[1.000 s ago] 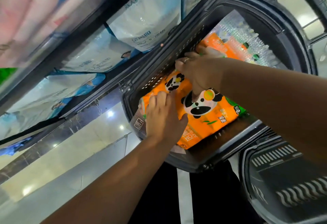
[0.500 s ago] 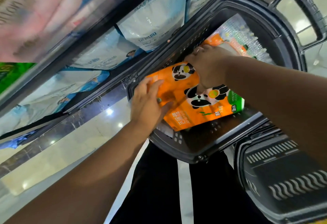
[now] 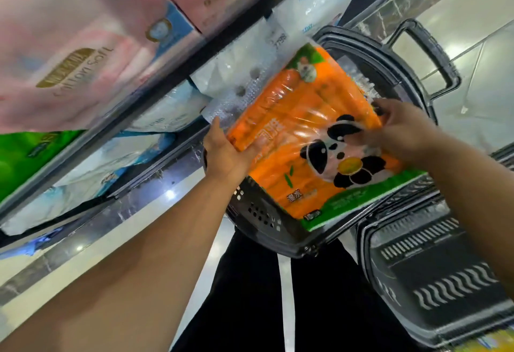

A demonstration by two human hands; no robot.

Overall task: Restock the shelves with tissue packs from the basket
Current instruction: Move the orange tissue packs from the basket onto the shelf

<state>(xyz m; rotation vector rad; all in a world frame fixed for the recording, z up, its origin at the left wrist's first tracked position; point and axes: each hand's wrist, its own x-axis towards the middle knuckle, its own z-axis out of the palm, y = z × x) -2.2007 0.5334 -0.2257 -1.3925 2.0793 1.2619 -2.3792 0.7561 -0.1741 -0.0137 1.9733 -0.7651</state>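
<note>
1. The orange tissue pack [image 3: 311, 134] is held mid-frame, above the dark basket [image 3: 278, 237], near the shelves [image 3: 125, 118] at left.
2. The left hand [image 3: 230, 151] grips its left edge.
3. The right hand [image 3: 400, 129] clutches its right edge, fingers curled.

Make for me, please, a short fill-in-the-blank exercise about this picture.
The left hand and right hand hold a tissue pack that is mostly ____.
The animal printed on it is a ____.
The shelf pack marked COTTON SOFT is ____.
Missing words: orange, panda, pink.
</note>
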